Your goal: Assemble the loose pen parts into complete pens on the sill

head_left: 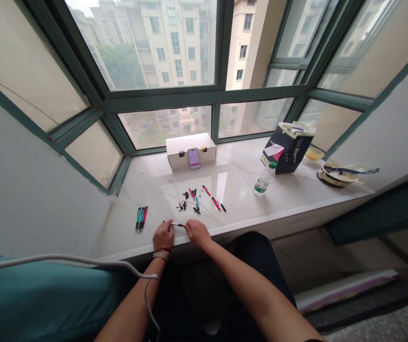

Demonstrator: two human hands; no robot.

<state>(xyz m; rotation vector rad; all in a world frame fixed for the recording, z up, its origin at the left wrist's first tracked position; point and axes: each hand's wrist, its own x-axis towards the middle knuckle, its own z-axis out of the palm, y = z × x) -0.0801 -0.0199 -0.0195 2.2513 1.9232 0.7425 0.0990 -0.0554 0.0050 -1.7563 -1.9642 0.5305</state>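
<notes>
Between my two hands, near the front edge of the white marble sill, is a thin pen (177,224) with a pale shaft and a black section. My left hand (163,235) is closed on its left end, and my right hand (196,232) pinches the right end. The fingertips partly cover both ends. Beyond them lies a loose spread of pen parts (185,203), black, red and teal, with red barrels (215,203) at its right side. Left of my hands, three assembled pens (141,219) lie side by side, two teal and one red, all with black grips.
A white box (204,142) with a purple card (194,158) stands against the window. Further right are a bottle with a green cap (264,179), a dark paper bag (288,147) and a food bowl (334,176). A white cable (82,258) crosses at lower left.
</notes>
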